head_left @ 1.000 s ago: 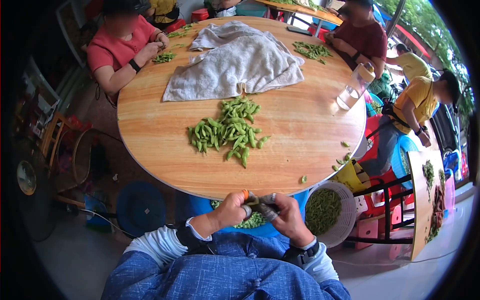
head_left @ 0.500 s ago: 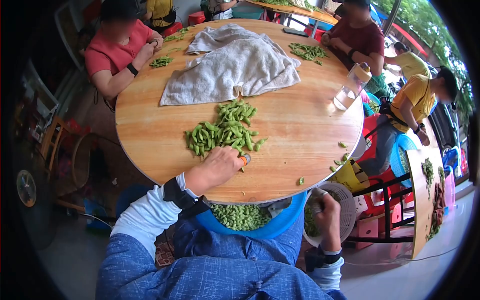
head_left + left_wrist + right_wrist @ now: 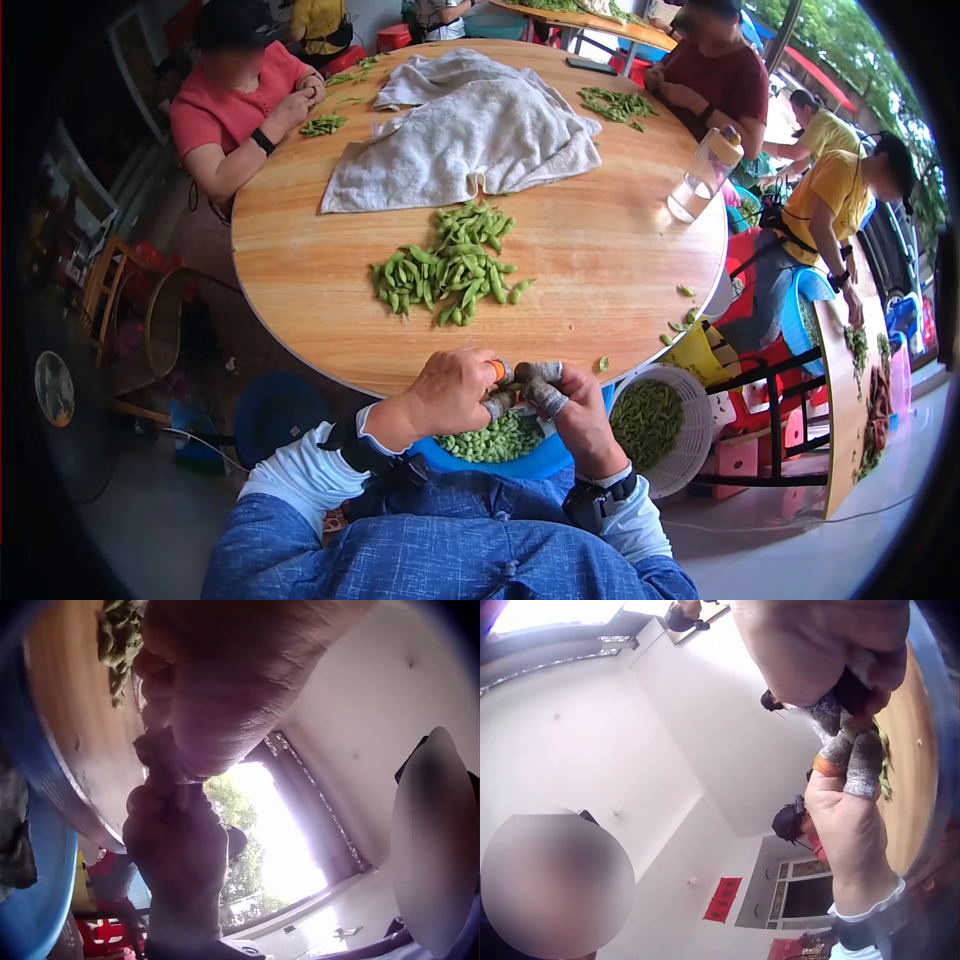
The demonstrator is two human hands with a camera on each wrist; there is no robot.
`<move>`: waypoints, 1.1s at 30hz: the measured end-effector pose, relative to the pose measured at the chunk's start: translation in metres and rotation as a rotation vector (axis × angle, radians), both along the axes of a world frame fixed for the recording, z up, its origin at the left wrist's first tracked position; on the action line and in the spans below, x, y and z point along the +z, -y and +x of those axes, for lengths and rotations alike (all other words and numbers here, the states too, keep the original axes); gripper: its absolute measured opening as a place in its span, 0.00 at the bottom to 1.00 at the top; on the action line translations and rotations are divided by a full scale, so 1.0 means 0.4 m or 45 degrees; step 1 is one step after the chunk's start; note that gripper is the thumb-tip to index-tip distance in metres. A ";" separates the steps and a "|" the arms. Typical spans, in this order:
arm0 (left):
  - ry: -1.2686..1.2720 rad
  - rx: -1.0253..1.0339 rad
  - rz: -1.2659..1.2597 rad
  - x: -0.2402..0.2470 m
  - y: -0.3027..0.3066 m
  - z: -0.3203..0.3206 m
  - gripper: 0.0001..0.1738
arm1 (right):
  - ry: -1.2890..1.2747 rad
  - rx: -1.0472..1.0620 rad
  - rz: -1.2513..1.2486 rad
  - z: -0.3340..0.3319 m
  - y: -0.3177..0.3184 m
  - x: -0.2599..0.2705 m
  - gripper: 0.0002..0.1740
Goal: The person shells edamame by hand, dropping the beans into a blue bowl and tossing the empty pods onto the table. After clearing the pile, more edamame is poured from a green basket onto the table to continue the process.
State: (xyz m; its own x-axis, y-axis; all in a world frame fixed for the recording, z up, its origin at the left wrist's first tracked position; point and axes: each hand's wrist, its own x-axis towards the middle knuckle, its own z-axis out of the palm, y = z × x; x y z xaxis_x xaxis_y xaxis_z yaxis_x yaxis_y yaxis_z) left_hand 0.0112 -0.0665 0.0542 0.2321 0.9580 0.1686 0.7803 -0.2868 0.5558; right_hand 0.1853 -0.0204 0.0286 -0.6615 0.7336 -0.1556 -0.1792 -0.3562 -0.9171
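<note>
Over the front edge of the table my left hand [image 3: 445, 395] and right hand [image 3: 585, 425] meet, their wrapped fingertips pinching a green soybean pod [image 3: 847, 726]. Most of the pod is hidden by the fingers. Grey wrappings cover the thumbs and index fingers, with an orange band on a left finger. Just below the hands is a blue basin [image 3: 545, 462] of shelled green beans [image 3: 490, 440]. A pile of soybean pods [image 3: 450, 262] lies on the round wooden table [image 3: 320, 300] ahead of them.
A grey towel [image 3: 470, 140] covers something mid-table. At the right stand a water bottle [image 3: 705, 175] and, lower, a white basket [image 3: 698, 425] of green pods or hulls. Loose pods lie near the right edge. Other people sit around the table.
My left hand has come back from the pod pile to the front edge. The right hand has moved from above the white basket to meet it, and both now pinch a pod.
</note>
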 end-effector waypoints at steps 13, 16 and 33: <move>1.606 -0.089 -1.044 -0.081 0.022 -0.001 0.11 | -0.024 -0.036 0.138 0.034 0.022 0.024 0.12; 1.645 0.040 -0.898 -0.064 0.035 0.014 0.09 | 0.059 -0.062 0.133 0.035 0.028 0.036 0.12; 1.513 0.053 -0.691 -0.066 0.052 0.036 0.03 | 0.007 0.025 -0.086 0.030 0.039 0.022 0.11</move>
State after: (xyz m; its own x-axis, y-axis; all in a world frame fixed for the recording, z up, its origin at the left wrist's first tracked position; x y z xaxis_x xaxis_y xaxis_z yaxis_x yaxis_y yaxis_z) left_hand 0.0256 -0.0874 0.0278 0.1785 0.9710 -0.1591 -0.2613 0.2026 0.9438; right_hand 0.1972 -0.0359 0.0374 -0.6747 0.7081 -0.2083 -0.1665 -0.4210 -0.8917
